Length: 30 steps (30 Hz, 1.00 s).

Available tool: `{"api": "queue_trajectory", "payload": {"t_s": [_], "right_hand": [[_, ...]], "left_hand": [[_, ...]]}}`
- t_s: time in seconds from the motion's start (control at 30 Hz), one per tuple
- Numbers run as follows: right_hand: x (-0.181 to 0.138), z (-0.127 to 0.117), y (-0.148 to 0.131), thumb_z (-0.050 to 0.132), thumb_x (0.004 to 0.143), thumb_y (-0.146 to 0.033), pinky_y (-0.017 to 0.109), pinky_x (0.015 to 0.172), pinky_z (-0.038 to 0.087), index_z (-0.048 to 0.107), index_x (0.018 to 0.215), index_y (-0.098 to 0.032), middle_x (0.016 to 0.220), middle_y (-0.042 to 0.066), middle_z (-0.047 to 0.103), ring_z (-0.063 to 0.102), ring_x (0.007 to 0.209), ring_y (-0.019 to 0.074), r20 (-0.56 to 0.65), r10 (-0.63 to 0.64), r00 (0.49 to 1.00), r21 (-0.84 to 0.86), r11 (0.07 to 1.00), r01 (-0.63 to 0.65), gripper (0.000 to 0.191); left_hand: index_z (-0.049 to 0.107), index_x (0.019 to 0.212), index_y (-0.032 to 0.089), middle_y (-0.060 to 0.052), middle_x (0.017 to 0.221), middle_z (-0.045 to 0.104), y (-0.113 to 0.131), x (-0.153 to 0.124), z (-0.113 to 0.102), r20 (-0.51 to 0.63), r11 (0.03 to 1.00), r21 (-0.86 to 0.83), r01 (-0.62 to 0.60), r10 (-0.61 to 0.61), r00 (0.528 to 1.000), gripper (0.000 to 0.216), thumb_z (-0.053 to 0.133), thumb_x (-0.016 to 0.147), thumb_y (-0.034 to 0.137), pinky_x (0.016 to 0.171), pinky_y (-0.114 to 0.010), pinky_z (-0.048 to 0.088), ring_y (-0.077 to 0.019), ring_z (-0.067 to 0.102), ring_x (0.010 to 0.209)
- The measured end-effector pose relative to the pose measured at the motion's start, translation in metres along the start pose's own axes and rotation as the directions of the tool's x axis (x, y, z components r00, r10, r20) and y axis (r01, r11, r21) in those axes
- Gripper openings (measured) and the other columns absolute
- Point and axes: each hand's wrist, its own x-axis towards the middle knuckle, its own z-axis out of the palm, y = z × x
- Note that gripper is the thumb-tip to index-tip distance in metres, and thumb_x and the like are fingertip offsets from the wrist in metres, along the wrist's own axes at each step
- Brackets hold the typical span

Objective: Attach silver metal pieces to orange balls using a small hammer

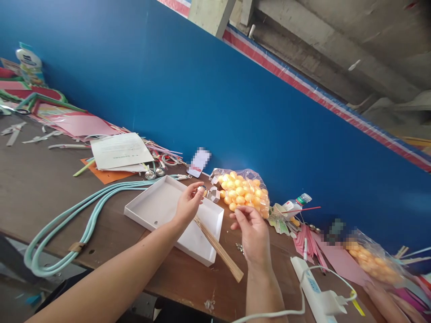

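The left hand [187,205], forearm stretched over the white tray [151,208], pinches a small round bead [202,189] above the tray's far edge. A wooden stick [220,251] slants from under its palm. Right of the tray, the right hand [253,233] has its fingertips pinched together; on what, I cannot tell.

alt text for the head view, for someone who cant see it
The left hand pinches a small round piece above a white tray on a brown table, a wooden stick slanting out beneath it. The right hand hovers beside a bag of yellow balls.
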Motion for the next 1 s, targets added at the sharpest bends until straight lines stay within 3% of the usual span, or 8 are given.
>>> {"api": "queue_trajectory", "payload": {"t_s": [0.1, 0.27, 0.43, 0.53, 0.77, 1.0], "right_hand": [[0.0, 0.035, -0.007, 0.07, 0.077, -0.038, 0.019, 0.054, 0.047, 0.065, 0.089, -0.019, 0.076, 0.0, 0.065, 0.059, 0.062, 0.0091, 0.112, 0.007, 0.994, 0.128, 0.992, -0.022, 0.024], [0.008, 0.068, 0.014, 0.076, 0.07, -0.036, 0.016, 0.047, 0.042, 0.065, 0.087, -0.019, 0.071, -0.002, 0.062, 0.059, 0.066, 0.0096, 0.115, 0.105, 0.988, 0.334, 0.933, -0.137, 0.027], [0.006, 0.071, 0.037, 0.079, 0.067, -0.035, 0.023, 0.066, 0.054, 0.065, 0.084, -0.018, 0.078, -0.001, 0.066, 0.063, 0.074, 0.0119, 0.098, 0.193, 0.976, 0.391, 0.895, -0.216, 0.027], [0.003, 0.07, 0.042, 0.081, 0.064, -0.029, 0.027, 0.079, 0.054, 0.066, 0.083, -0.019, 0.084, -0.001, 0.067, 0.064, 0.079, 0.0119, 0.126, 0.192, 0.973, 0.43, 0.873, -0.228, 0.026], [0.001, 0.069, 0.044, 0.076, 0.07, -0.036, 0.024, 0.067, 0.055, 0.067, 0.086, -0.02, 0.082, 0.0, 0.067, 0.064, 0.078, 0.0131, 0.071, 0.208, 0.975, 0.384, 0.897, -0.22, 0.025], [-0.002, 0.065, 0.039, 0.074, 0.072, -0.039, 0.022, 0.064, 0.053, 0.066, 0.085, -0.021, 0.083, 0.0, 0.066, 0.062, 0.076, 0.0111, 0.049, 0.167, 0.985, 0.429, 0.887, -0.172, 0.024]], "left_hand": [[0.062, 0.112, 0.019, -0.004, 0.088, 0.061, 0.002, 0.0, 0.0, 0.006, 1.0, 0.015, 0.01, -0.01, 1.0, 0.044, 0.059, 0.078, 0.047, 0.063, -0.024, 0.051, -0.0131, 0.059, 0.074], [0.062, 0.111, 0.017, -0.004, 0.084, 0.06, 0.002, 0.003, 0.0, -0.002, 0.999, -0.015, 0.033, -0.033, 0.999, 0.044, 0.06, 0.077, 0.045, 0.061, -0.024, 0.05, -0.0129, 0.059, 0.071], [0.064, 0.107, 0.018, -0.003, 0.082, 0.06, -0.003, 0.003, 0.002, 0.0, 0.998, -0.048, 0.048, -0.048, 0.999, 0.041, 0.062, 0.075, 0.044, 0.059, -0.024, 0.05, -0.0126, 0.059, 0.068], [0.064, 0.106, 0.018, -0.003, 0.083, 0.061, -0.005, 0.003, 0.002, 0.005, 0.997, -0.056, 0.054, -0.053, 0.999, 0.041, 0.064, 0.074, 0.043, 0.058, -0.023, 0.05, -0.0124, 0.059, 0.069], [0.065, 0.105, 0.018, -0.003, 0.083, 0.061, -0.003, 0.003, 0.002, 0.022, 0.994, -0.079, 0.078, -0.076, 0.997, 0.041, 0.067, 0.072, 0.043, 0.057, -0.023, 0.049, -0.0116, 0.059, 0.066], [0.066, 0.106, 0.019, -0.003, 0.084, 0.062, -0.001, 0.0, 0.0, 0.254, 0.929, -0.266, 0.258, -0.19, 0.948, 0.04, 0.068, 0.074, 0.042, 0.062, -0.021, 0.049, -0.0098, 0.059, 0.067]]}}
